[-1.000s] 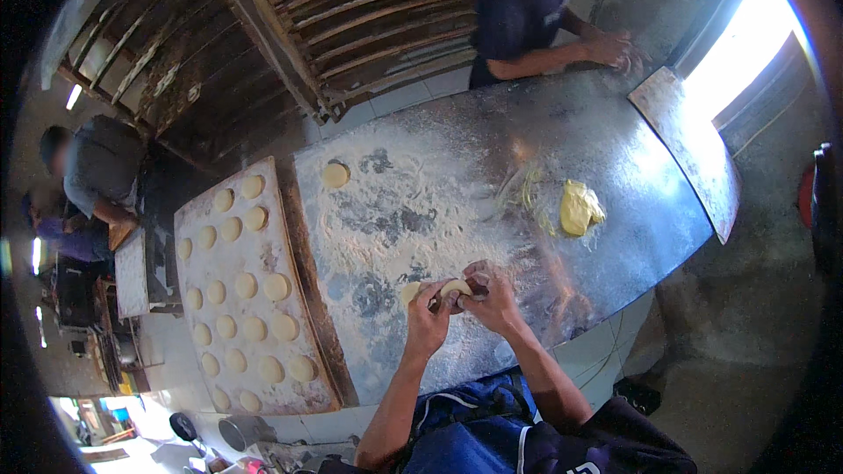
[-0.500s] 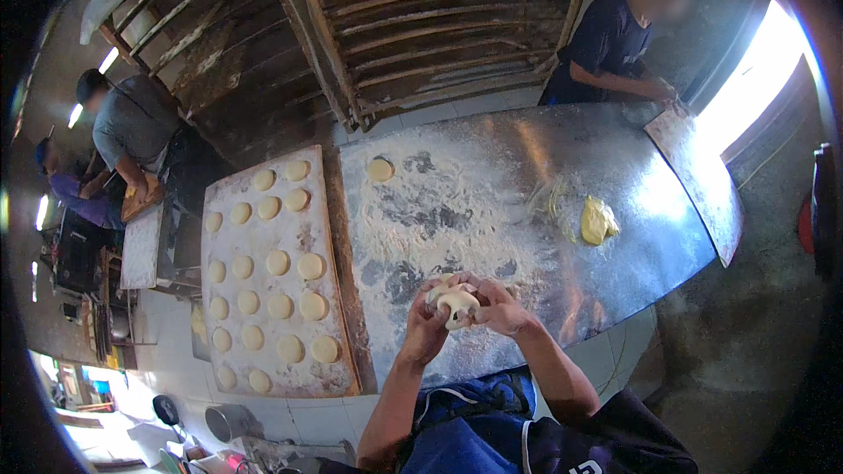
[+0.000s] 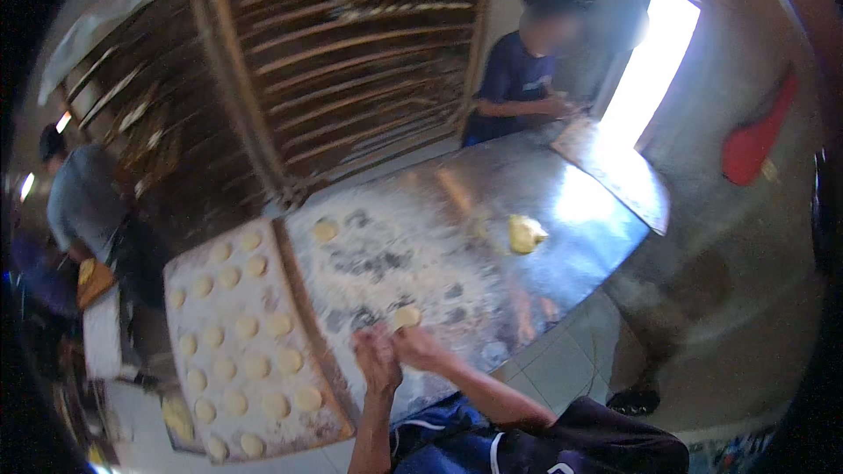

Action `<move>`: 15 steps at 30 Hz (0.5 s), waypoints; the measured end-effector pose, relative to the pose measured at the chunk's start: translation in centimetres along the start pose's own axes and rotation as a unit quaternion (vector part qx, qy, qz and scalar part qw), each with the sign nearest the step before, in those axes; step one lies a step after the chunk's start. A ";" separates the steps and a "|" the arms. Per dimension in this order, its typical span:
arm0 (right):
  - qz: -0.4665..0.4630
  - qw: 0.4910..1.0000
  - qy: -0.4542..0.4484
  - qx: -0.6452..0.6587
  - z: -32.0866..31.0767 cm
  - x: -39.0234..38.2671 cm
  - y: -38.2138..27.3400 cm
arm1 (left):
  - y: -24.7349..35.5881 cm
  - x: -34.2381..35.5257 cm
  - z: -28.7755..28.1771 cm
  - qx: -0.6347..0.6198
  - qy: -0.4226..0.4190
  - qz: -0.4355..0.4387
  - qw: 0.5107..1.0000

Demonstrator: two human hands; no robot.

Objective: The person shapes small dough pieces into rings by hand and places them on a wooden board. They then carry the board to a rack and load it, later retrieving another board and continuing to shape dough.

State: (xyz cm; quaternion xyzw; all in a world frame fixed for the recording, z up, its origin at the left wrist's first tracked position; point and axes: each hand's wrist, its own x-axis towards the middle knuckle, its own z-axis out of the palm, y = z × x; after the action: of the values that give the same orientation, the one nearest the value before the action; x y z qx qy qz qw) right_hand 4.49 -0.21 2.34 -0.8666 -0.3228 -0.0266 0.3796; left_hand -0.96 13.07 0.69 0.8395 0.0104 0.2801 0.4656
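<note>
My left hand [image 3: 378,355] and my right hand [image 3: 414,346] are close together over the floured steel table [image 3: 571,263], both with fingers bunched and blurred. What they grip is hidden. A pale dough round [image 3: 407,315] shows just beyond my right fingers; whether I touch it is unclear. A lone round [image 3: 324,230] lies farther back, and a yellow lump of dough [image 3: 527,233] sits to the right. A wide board [image 3: 237,303] on the left carries rows of several pale rounds.
A co-worker [image 3: 518,79] stands beyond the table's far right, near a bright opening and a flat board [image 3: 641,202]. Another person [image 3: 88,193] works at far left, with someone partly hidden behind. A slatted wooden rack [image 3: 351,61] stands behind. A red object [image 3: 757,136] is on the right.
My hands have moved down and leftward, and the piece of dough held up between them is now mostly hidden. My view has tilted, showing more wall and rack.
</note>
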 end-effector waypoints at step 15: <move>0.114 0.979 0.037 0.163 1.2 -2.9 -5.2 | 1.0 -2.2 -1.7 -0.381 0.074 -0.292 0.874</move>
State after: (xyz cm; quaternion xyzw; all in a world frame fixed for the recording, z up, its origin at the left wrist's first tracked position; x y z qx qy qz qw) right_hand -1.03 1.69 3.94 -0.8227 -0.2080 0.0375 0.5277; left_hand -3.88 13.23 1.13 0.5329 0.1820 0.1746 0.8077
